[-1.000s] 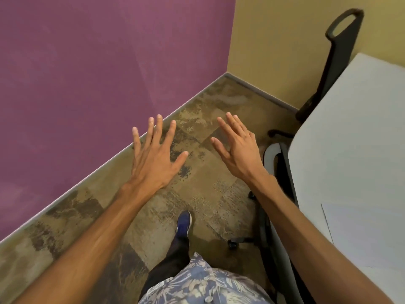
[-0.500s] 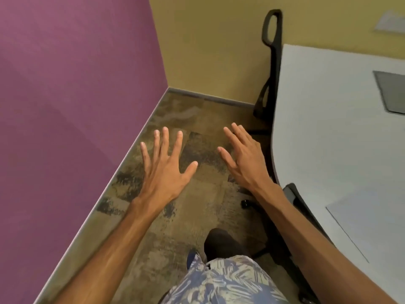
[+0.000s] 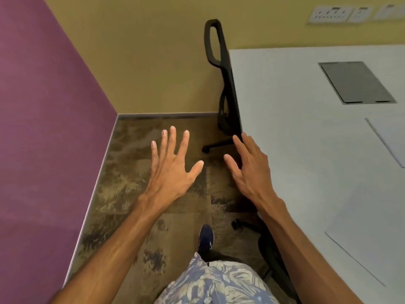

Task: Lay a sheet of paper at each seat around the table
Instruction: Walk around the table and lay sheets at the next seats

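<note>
Head view: two sheets (image 3: 370, 233) on table (image 3: 285, 119), two chairs (image 3: 221, 84); left hand (image 3: 173, 170) and right hand (image 3: 252, 170) grip wide, empty.

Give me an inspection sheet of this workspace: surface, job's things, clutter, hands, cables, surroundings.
Surface: white table on the right, mostly bare.
Job's things: near sheet of paper flat on the table by the lower right edge; far sheet of paper beyond it, cut off by the frame edge.
Clutter: grey panel set in the tabletop.
Hands: left hand open, fingers spread, empty, over the floor; right hand open, empty, at the table's edge.
Cables: nothing seen.
Surroundings: purple wall, yellow wall with wall sockets, patterned carpet, far black chair pushed against the table, near black chair under the right forearm.
</note>
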`<state>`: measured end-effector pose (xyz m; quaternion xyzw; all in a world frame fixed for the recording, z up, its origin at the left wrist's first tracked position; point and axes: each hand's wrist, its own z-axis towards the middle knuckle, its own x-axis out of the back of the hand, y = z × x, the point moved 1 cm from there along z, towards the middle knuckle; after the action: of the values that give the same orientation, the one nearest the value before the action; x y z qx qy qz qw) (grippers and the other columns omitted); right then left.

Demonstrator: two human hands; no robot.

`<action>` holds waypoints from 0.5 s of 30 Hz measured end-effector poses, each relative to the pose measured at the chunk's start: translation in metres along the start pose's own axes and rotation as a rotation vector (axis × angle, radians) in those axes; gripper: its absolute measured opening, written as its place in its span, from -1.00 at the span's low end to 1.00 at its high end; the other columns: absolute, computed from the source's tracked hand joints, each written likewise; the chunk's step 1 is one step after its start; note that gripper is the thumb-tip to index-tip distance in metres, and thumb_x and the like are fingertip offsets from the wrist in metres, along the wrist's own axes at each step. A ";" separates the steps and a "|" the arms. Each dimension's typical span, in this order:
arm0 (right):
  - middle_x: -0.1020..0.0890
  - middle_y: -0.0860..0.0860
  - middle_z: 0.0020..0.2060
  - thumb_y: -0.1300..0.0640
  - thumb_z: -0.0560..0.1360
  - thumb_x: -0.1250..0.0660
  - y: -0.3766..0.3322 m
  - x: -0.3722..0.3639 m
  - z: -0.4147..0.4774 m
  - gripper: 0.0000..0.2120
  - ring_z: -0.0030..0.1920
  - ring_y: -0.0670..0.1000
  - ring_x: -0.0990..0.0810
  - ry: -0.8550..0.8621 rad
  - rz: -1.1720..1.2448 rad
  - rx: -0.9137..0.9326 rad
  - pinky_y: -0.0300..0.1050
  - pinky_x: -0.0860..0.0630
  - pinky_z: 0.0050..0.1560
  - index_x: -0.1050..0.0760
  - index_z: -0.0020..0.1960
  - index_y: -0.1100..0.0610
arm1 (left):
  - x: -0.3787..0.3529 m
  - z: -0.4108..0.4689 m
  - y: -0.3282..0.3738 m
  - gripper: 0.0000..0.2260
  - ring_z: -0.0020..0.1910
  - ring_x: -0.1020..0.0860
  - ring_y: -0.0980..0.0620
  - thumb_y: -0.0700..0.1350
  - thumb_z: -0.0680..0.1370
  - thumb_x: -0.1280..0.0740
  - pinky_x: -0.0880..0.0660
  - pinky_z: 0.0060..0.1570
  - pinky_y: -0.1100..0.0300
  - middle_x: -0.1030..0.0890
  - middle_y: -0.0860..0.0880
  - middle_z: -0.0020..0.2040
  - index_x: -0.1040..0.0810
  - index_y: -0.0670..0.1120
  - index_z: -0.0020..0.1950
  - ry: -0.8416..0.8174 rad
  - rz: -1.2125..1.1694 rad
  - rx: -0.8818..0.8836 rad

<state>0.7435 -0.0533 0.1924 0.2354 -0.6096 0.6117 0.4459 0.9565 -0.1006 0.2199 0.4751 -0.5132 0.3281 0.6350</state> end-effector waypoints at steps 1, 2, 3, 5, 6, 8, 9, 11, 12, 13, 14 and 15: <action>-0.16 -0.04 0.60 -0.26 0.63 -0.10 0.006 0.002 0.010 -0.44 0.59 0.03 -0.12 0.005 -0.008 -0.030 0.08 -0.11 0.52 -0.18 0.58 -0.11 | 0.000 0.017 0.004 -0.25 0.59 0.36 -0.04 0.35 0.58 -0.06 0.28 0.53 -0.24 0.30 -0.09 0.63 0.19 0.09 0.64 -0.007 0.004 -0.020; -0.16 -0.03 0.60 -0.26 0.63 -0.11 0.011 0.005 0.021 -0.43 0.59 0.03 -0.13 0.013 -0.012 -0.057 0.08 -0.11 0.52 -0.18 0.58 -0.11 | -0.001 0.033 0.009 -0.25 0.59 0.36 -0.04 0.34 0.58 -0.07 0.30 0.52 -0.25 0.30 -0.09 0.63 0.19 0.09 0.64 -0.015 0.005 -0.040; -0.16 -0.03 0.60 -0.26 0.62 -0.11 0.015 0.009 0.031 -0.43 0.59 0.04 -0.13 0.020 -0.015 -0.083 0.09 -0.11 0.53 -0.19 0.58 -0.11 | -0.001 0.050 0.014 -0.25 0.58 0.37 -0.04 0.33 0.59 -0.08 0.31 0.51 -0.26 0.31 -0.10 0.63 0.19 0.08 0.64 -0.025 0.006 -0.059; -0.14 -0.03 0.60 -0.27 0.61 -0.10 0.025 0.017 0.050 -0.42 0.59 0.04 -0.11 0.031 -0.019 -0.134 0.11 -0.08 0.53 -0.17 0.58 -0.11 | -0.002 0.078 0.026 -0.25 0.58 0.38 -0.05 0.33 0.59 -0.08 0.32 0.50 -0.28 0.33 -0.09 0.62 0.19 0.08 0.64 -0.054 0.008 -0.095; -0.13 -0.03 0.61 -0.27 0.61 -0.09 0.031 0.022 0.058 -0.41 0.60 0.05 -0.10 0.039 -0.025 -0.156 0.10 -0.06 0.53 -0.17 0.58 -0.11 | -0.003 0.091 0.032 -0.25 0.58 0.39 -0.05 0.33 0.60 -0.08 0.32 0.50 -0.29 0.35 -0.10 0.61 0.20 0.08 0.64 -0.071 0.007 -0.117; -0.12 -0.02 0.61 -0.28 0.61 -0.07 0.041 0.030 0.070 -0.40 0.60 0.05 -0.09 0.067 -0.029 -0.189 0.11 -0.06 0.53 -0.16 0.58 -0.10 | -0.007 0.116 0.045 -0.25 0.57 0.39 -0.06 0.32 0.60 -0.08 0.32 0.50 -0.30 0.36 -0.09 0.61 0.21 0.09 0.64 -0.092 -0.004 -0.169; -0.13 -0.02 0.61 -0.27 0.61 -0.07 0.046 0.034 0.076 -0.40 0.60 0.05 -0.09 0.086 -0.030 -0.206 0.12 -0.07 0.53 -0.16 0.59 -0.10 | -0.009 0.128 0.051 -0.25 0.57 0.40 -0.05 0.32 0.60 -0.09 0.32 0.50 -0.29 0.36 -0.09 0.61 0.20 0.09 0.64 -0.104 -0.015 -0.199; -0.15 0.01 0.60 -0.25 0.62 -0.09 0.057 0.041 0.086 -0.41 0.60 0.06 -0.10 0.126 -0.046 -0.243 0.12 -0.10 0.52 -0.17 0.58 -0.07 | -0.015 0.152 0.062 -0.26 0.57 0.40 -0.04 0.32 0.60 -0.09 0.35 0.50 -0.26 0.36 -0.08 0.61 0.19 0.09 0.64 -0.122 -0.037 -0.265; -0.16 0.02 0.60 -0.23 0.62 -0.11 0.062 0.043 0.091 -0.42 0.59 0.06 -0.10 0.144 -0.058 -0.264 0.11 -0.12 0.51 -0.18 0.58 -0.05 | -0.018 0.163 0.067 -0.25 0.57 0.40 -0.03 0.32 0.60 -0.09 0.35 0.51 -0.24 0.35 -0.07 0.62 0.19 0.09 0.64 -0.130 -0.050 -0.301; -0.17 0.04 0.60 -0.20 0.63 -0.13 0.067 0.045 0.095 -0.43 0.59 0.07 -0.11 0.163 -0.070 -0.286 0.11 -0.13 0.51 -0.19 0.58 -0.03 | -0.021 0.174 0.073 -0.25 0.57 0.39 -0.02 0.33 0.59 -0.10 0.34 0.52 -0.21 0.34 -0.06 0.62 0.19 0.09 0.64 -0.140 -0.072 -0.340; -0.18 0.06 0.59 -0.17 0.64 -0.15 0.073 0.047 0.099 -0.44 0.59 0.08 -0.12 0.182 -0.083 -0.309 0.12 -0.14 0.50 -0.20 0.58 -0.01 | -0.024 0.185 0.078 -0.24 0.58 0.37 0.00 0.33 0.59 -0.10 0.30 0.54 -0.18 0.32 -0.05 0.62 0.18 0.09 0.64 -0.152 -0.104 -0.380; -0.19 0.07 0.59 -0.15 0.64 -0.16 0.078 0.050 0.104 -0.44 0.59 0.09 -0.12 0.201 -0.095 -0.336 0.12 -0.15 0.49 -0.21 0.58 0.00 | -0.027 0.198 0.085 -0.24 0.59 0.35 0.02 0.33 0.58 -0.11 0.27 0.56 -0.15 0.30 -0.03 0.63 0.18 0.09 0.64 -0.162 -0.140 -0.422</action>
<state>0.6275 -0.1285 0.2069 0.1242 -0.6437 0.5001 0.5658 0.8052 -0.2565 0.2211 0.3910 -0.5855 0.1298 0.6982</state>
